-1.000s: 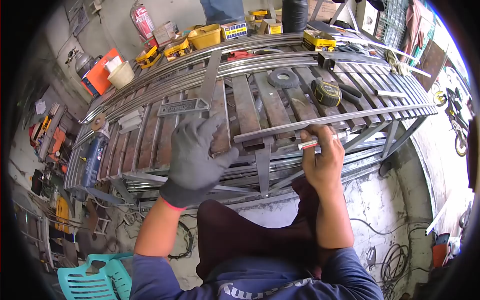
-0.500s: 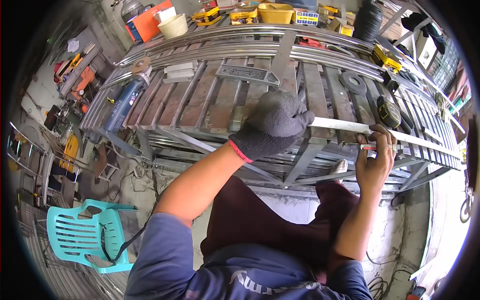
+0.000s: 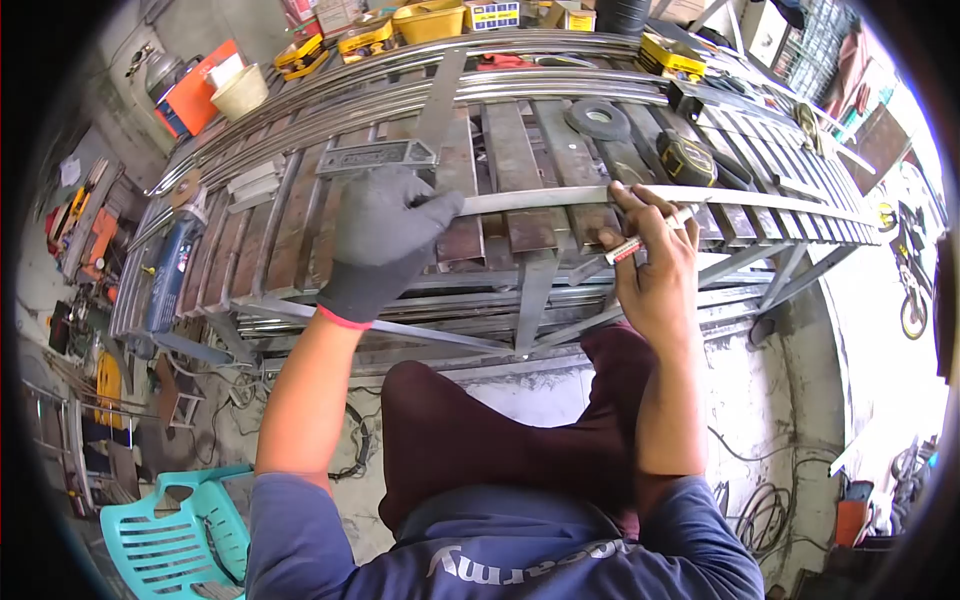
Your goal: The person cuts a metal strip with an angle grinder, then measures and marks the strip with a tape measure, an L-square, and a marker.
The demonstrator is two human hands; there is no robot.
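My left hand [image 3: 390, 225], in a dark grey glove with a red cuff, closes around the left end of a long thin metal flat bar [image 3: 540, 199]. The bar runs to the right across the slatted metal workbench [image 3: 530, 235]. Bare-skinned, my right hand [image 3: 655, 255] holds a white marker pen with a red label [image 3: 625, 250] between its fingers, the fingertips at the bar's front edge. Just beyond my left hand lies a metal try square [image 3: 375, 157]. A yellow and black tape measure [image 3: 685, 160] sits behind the bar, right of a grey disc [image 3: 597, 120].
A blue angle grinder [image 3: 173, 270] rests at the bench's left end, near small pale metal blocks [image 3: 255, 185]. Shiny tubes [image 3: 550, 85] and yellow boxes [image 3: 368, 40] line the back. A turquoise chair [image 3: 175, 535] stands at lower left; cables [image 3: 765, 520] lie on the floor.
The view has swung to the right, so the bench appears further left. My right hand has turned the marker pen to a slant, and its fingers are now nearer my left hand along the bar.
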